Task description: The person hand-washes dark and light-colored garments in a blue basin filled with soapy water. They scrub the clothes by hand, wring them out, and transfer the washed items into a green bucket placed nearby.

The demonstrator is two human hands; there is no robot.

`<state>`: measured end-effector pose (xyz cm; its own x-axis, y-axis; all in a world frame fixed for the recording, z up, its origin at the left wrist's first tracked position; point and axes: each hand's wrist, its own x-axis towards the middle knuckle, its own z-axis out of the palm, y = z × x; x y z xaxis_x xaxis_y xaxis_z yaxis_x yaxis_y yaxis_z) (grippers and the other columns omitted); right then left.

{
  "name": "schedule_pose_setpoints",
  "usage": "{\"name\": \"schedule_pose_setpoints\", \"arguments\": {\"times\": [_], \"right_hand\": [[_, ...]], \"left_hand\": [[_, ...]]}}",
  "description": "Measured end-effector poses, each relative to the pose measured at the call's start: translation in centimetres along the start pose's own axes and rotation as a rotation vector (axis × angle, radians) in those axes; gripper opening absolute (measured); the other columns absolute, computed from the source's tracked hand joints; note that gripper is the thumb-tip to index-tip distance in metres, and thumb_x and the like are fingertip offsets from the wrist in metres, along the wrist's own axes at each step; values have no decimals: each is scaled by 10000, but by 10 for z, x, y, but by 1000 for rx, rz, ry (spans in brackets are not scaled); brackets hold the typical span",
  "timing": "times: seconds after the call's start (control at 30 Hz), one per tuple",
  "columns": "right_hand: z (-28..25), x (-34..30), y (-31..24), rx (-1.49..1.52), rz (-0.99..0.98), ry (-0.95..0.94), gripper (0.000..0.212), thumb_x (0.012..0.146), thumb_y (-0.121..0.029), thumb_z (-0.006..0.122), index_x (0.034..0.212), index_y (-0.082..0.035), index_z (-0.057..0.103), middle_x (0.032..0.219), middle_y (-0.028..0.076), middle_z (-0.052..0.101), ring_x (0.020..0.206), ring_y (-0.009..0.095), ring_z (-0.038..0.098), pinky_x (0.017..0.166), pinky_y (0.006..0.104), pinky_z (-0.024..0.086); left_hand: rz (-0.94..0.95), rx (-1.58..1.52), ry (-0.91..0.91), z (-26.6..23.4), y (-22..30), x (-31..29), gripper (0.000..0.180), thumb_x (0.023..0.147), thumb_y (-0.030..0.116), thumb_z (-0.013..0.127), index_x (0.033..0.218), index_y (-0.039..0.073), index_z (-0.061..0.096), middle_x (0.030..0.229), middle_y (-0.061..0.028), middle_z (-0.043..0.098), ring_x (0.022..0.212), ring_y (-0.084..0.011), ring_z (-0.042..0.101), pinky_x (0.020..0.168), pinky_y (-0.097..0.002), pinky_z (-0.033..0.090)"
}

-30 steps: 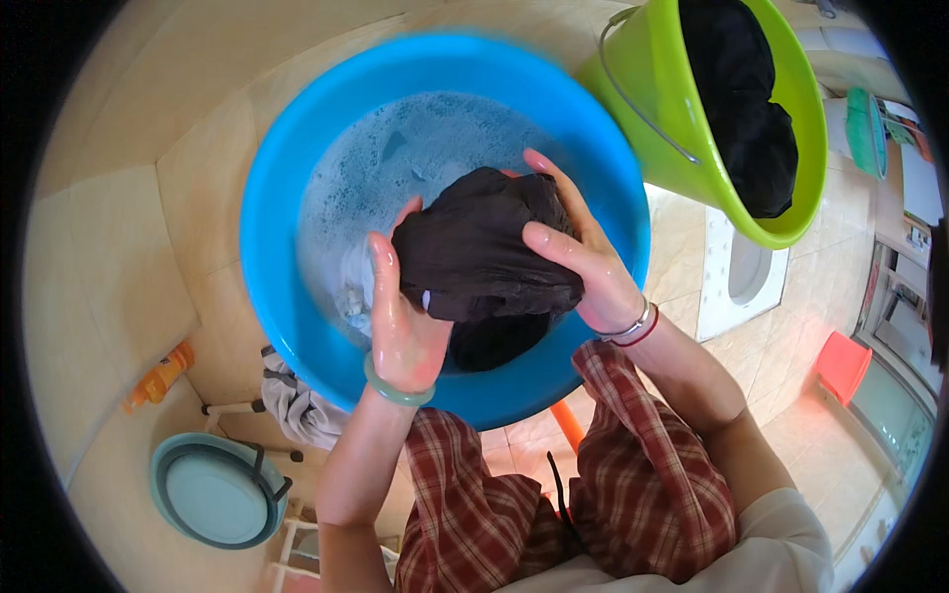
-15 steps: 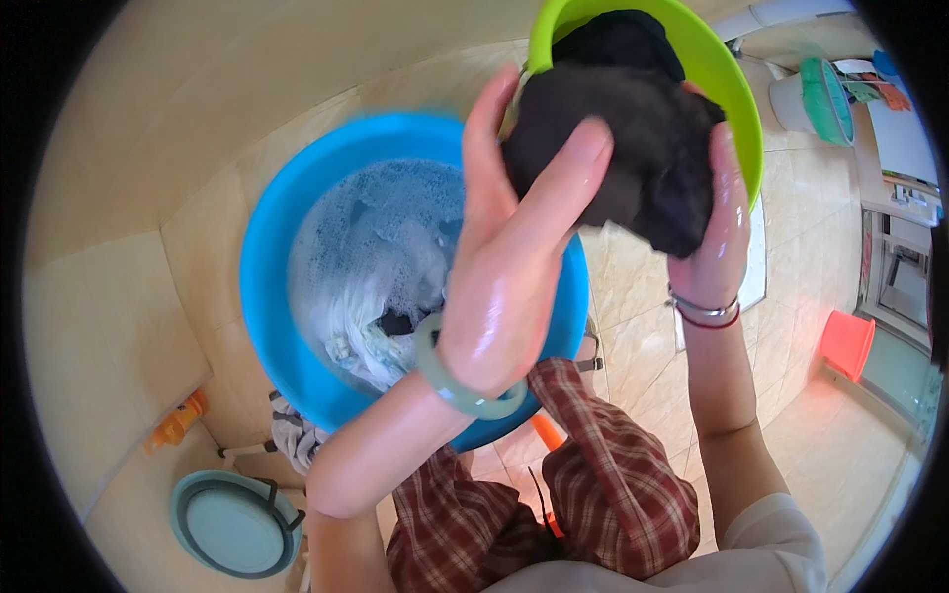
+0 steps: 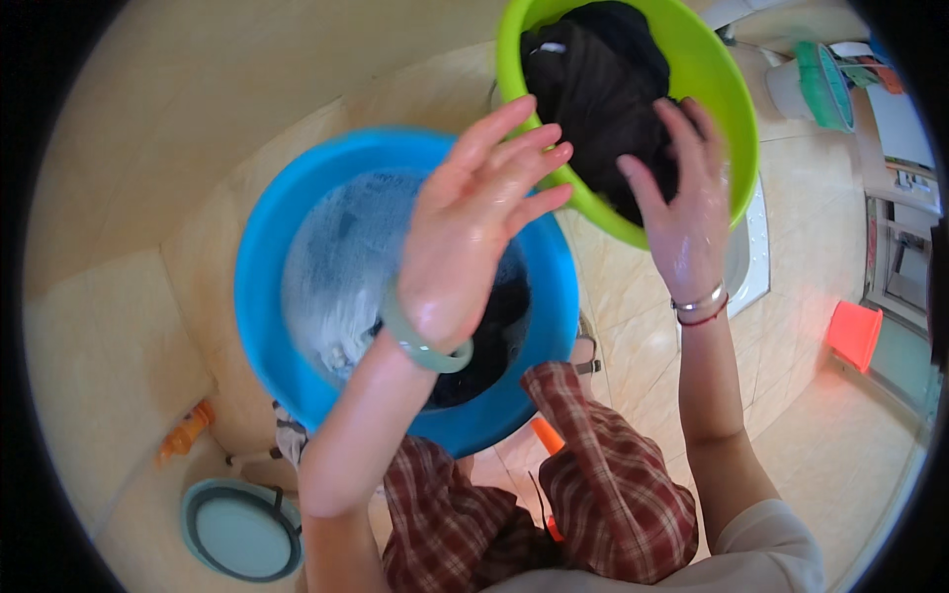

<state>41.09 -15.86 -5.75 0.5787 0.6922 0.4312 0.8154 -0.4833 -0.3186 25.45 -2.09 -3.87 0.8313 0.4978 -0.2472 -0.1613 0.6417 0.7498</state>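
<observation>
My left hand (image 3: 470, 212), wet and wearing a green bangle, is raised with its fingers spread between two basins. It holds nothing. Dark garments (image 3: 598, 99) lie heaped inside the green basin (image 3: 727, 84). Over their right side is my right hand (image 3: 689, 203), its curved fingers apart and near the cloth. Below my left hand stands the large blue basin (image 3: 259, 316) of sudsy water (image 3: 341, 232). White cloth (image 3: 344, 348) and dark cloth (image 3: 484, 361) soak in it; my left wrist and forearm hide part of them.
A grey-green folding basin (image 3: 242, 534) and an orange bottle (image 3: 186, 433) are at the lower left. A white floor fixture (image 3: 756, 252) lies beneath the green basin. To the right are a red-pink bin (image 3: 852, 336) and a white bucket with green netting (image 3: 811, 89).
The dark bundle both hands held has been let go into the green basin. My left hand has drawn back leftward and opened. Dark cloth in the blue basin shows more now.
</observation>
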Motion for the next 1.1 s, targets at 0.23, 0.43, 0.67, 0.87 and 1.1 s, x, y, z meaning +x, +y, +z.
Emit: {"name": "schedule_pose_setpoints", "arguments": {"times": [0.23,0.43,0.67,0.87,1.1], "right_hand": [[33,-32,-85,663,-125,-292,249,878,-76,656,1126,-57,679,1209,117,630,1105,305,582,956,369,448],[159,-106,-106,390,-312,-797,721,825,-298,735,1462,-224,404,1500,133,387,1303,448,418,1070,463,405],[208,-145,-100,158,-204,-1176,649,846,-343,711,1402,-181,418,1393,172,486,1237,414,511,1028,459,441],[198,-149,-72,164,33,-1361,425,912,-397,571,1235,-124,615,1122,178,677,1049,361,637,927,453,501],[201,-151,-76,-222,-23,-1433,316,915,-294,539,952,-50,736,1067,214,690,999,378,669,871,457,536]], "left_hand": [[-59,158,383,-126,10,-51,420,1007,153,482,1399,5,470,1353,-187,553,1262,-288,529,1034,-418,443],[-69,721,545,-226,-47,-98,447,967,258,591,1375,83,538,1415,-185,506,1319,-312,474,1083,-409,380],[-503,1668,541,-262,-110,-142,793,885,463,655,1534,227,264,1556,-217,292,1381,-409,368,1095,-588,254],[-521,1335,520,-282,-108,-170,614,933,452,587,1440,135,446,1216,-236,626,1129,-403,597,931,-418,467],[-723,1245,780,-247,-94,-160,502,960,289,561,1431,154,454,1179,-184,650,1120,-396,591,951,-451,448]]}}
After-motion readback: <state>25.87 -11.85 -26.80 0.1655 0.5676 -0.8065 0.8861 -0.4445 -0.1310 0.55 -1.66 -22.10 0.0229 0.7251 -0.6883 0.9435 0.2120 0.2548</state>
